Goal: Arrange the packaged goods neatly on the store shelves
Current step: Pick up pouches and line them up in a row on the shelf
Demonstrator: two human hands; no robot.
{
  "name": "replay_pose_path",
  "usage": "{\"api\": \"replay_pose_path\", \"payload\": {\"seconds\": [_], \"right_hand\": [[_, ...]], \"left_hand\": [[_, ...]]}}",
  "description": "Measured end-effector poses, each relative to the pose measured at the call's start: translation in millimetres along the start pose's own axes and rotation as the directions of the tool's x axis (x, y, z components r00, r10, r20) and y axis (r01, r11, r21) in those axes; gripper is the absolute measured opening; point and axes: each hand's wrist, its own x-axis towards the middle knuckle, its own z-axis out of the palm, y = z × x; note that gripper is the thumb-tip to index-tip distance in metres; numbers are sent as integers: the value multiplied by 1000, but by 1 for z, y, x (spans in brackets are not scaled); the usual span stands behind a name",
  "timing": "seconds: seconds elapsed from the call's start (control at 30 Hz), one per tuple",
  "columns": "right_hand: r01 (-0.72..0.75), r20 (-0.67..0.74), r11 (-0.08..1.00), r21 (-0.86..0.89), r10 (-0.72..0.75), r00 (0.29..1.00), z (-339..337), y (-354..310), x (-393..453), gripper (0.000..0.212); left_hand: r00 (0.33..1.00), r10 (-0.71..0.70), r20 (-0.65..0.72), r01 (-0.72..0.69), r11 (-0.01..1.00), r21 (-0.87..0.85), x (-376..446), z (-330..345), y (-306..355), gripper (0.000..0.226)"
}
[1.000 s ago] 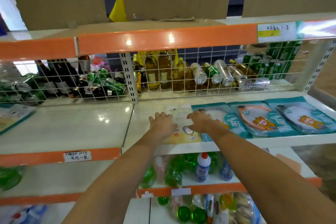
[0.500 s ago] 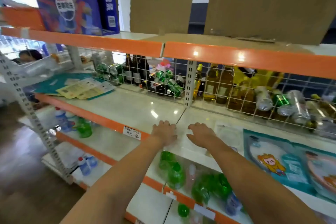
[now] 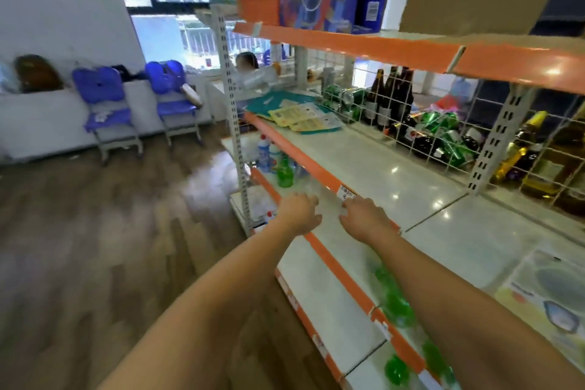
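Your left hand (image 3: 299, 211) and right hand (image 3: 364, 218) hang side by side in front of the price tag (image 3: 347, 193) on the orange lip of the middle shelf (image 3: 395, 187), backs up, fingers loosely curled, and neither has hold of anything. Take that tag as your marker. Beyond it, at the far left end of the shelf, a small pile of flat packets (image 3: 300, 115) lies fanned and overlapping, yellow sheets on top of teal ones, so that lot looks like it is not yet sorted. Near you, to the right of the tag, one pale packet (image 3: 547, 291) lies flat at the edge of view; whatever sits past it is cut off. Between the two, the white shelf top behind the tag holds no packets. Judging by this, the job is partly done: some packets are laid out on your right, the stretch by the tag is left to fill, and the far pile probably needs bringing over and spreading into a row. The bottles (image 3: 391, 98) behind the wire mesh (image 3: 443, 123) sit on the other side and seem no part of this.
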Motion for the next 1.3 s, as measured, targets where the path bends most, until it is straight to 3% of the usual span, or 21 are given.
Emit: {"api": "replay_pose_path", "payload": {"seconds": [0.27, 0.4, 0.53, 0.67, 1.0, 1.3], "right_hand": [[127, -113, 992, -3, -126, 986, 5, -90, 53, 40], [164, -79, 980, 113, -156, 985, 15, -138, 83, 39], [217, -182, 959, 183, -184, 966, 21, -184, 102, 38], [277, -220, 941, 194, -233, 947, 25, -218, 121, 36], [223, -255, 947, 230, -163, 953, 30, -230, 199, 38], [168, -181, 965, 202, -132, 974, 39, -216, 305, 42]], "left_hand": [[975, -189, -121, 181, 981, -74, -19, -33, -89, 45], [946, -306, -105, 291, 947, -137, -20, -38, -145, 47], [915, -388, -107, 354, 902, -247, -15, -42, -187, 46], [905, -391, -167, 333, 896, -295, -3, -45, -210, 44], [898, -361, -251, 261, 897, -356, 66, -36, -260, 46], [929, -335, -157, 245, 875, -416, 186, -18, -265, 43]]}}
